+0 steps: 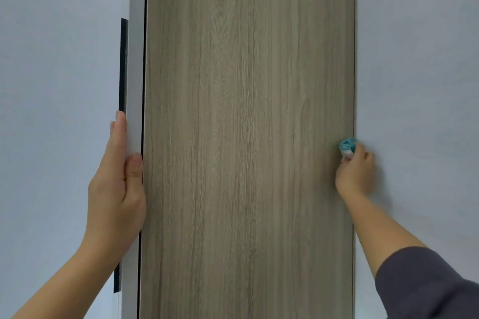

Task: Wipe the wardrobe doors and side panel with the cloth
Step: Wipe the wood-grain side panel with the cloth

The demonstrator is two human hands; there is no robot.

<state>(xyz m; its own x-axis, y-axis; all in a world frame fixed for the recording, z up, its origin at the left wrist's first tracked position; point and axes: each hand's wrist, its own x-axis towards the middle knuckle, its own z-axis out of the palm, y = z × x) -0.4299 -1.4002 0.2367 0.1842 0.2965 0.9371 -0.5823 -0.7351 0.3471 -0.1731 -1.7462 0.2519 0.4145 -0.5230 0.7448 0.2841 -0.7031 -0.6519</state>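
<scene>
I see the wood-grain side panel [246, 137] filling the middle, its right edge meeting the wall [414, 59]; left of it stands the white door [136, 59], edge-on; the left hand [116, 189] grips that edge, I judge to steady it; the right hand [356, 171] clenches the balled cloth [347, 147] against the panel's right edge, likely to wipe there.

A home bedroom or dressing corner: tall wood-grain wardrobe panel [248, 137] against plain pale-blue painted walls [420, 59].
</scene>
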